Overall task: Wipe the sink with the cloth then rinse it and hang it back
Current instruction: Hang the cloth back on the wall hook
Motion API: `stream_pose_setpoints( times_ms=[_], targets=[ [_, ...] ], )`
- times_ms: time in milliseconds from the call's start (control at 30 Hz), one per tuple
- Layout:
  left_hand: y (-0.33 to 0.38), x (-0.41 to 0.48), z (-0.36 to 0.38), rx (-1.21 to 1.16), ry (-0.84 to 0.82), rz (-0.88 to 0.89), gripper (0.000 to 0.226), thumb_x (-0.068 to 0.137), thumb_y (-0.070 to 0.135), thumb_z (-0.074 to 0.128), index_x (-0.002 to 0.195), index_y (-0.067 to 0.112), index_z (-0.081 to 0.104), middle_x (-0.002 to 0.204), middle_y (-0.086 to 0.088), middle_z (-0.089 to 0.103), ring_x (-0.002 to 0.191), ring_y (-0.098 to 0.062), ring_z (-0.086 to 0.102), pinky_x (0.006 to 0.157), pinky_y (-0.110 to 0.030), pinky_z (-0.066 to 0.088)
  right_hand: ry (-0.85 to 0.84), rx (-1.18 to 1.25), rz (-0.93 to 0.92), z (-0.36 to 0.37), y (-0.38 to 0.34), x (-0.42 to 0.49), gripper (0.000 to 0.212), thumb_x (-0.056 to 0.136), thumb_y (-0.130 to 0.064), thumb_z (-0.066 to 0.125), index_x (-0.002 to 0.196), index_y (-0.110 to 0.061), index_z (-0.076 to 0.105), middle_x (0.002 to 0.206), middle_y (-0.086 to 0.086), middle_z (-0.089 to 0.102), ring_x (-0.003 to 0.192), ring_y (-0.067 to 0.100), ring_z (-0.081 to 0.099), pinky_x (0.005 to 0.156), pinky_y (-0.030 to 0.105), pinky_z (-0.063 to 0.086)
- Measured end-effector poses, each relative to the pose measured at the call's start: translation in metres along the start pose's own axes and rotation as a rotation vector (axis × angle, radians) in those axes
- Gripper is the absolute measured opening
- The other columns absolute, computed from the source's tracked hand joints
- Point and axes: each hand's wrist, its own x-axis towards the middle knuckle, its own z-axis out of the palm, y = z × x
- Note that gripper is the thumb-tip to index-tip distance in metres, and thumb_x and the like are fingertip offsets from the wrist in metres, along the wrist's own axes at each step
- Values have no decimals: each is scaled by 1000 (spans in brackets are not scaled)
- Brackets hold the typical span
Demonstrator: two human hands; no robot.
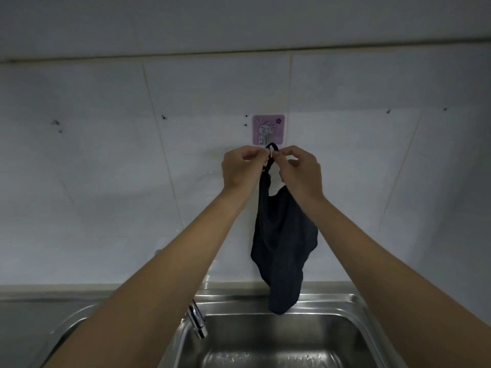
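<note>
Dark cloth [281,243] held up by its loop [272,148] at the wall hook [268,129].

The cloth is near-black, soft and limp, drooping in a long gathered pouch whose tip hangs over the back rim of the shiny steel sink [332,306]. The left hand [240,167] and the right hand [300,172] both pinch the thin cord loop just below the square pink sticker-backed hook on pale, smooth wall tiles [106,160]. A chrome tap [198,321] juts over the basin.
</note>
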Motion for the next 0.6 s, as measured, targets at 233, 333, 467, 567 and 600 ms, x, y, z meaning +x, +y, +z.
stream_pose_setpoints(
  times_ms=[233, 333, 467, 567, 600],
  targets=[
    [5, 17, 13, -109, 46, -171, 12, 87, 18, 61, 76, 21, 64, 75, 3, 65, 77, -18, 64, 48, -14, 39, 68, -105, 35, 5, -6, 27, 18, 85, -39, 57, 83, -26, 68, 82, -1, 67, 71, 14, 59, 60, 26, 42],
    [1, 19, 15, -147, 42, -275, 5, 87, 15, 61, 82, 15, 64, 78, -2, 65, 72, -19, 61, 31, -9, 31, 44, -156, 81, 8, 1, 31, 17, 85, -35, 56, 88, -25, 71, 93, -2, 69, 83, 16, 62, 65, 27, 47],
    [-19, 17, 13, -77, -8, -172, 6, 87, 15, 62, 88, 17, 67, 84, -2, 68, 76, -17, 64, 53, -16, 51, -29, -136, 46, 10, 15, 21, 17, 87, -38, 57, 89, -28, 70, 85, -3, 69, 75, 14, 61, 66, 27, 48],
    [-30, 12, 2, -45, -120, -139, 9, 90, 19, 60, 90, 16, 68, 88, -6, 70, 80, -16, 65, 68, -20, 55, -80, -98, -4, 6, 21, 14, 14, 89, -33, 57, 85, -26, 68, 69, -7, 62, 65, 11, 56, 63, 23, 45],
    [-33, 10, -2, -22, -163, -147, 12, 91, 19, 57, 88, 15, 68, 87, -7, 70, 78, -16, 64, 63, -14, 53, -102, -103, -13, 3, 26, 11, 14, 89, -30, 56, 83, -24, 67, 65, -9, 60, 64, 10, 55, 63, 23, 44]
  ],
)
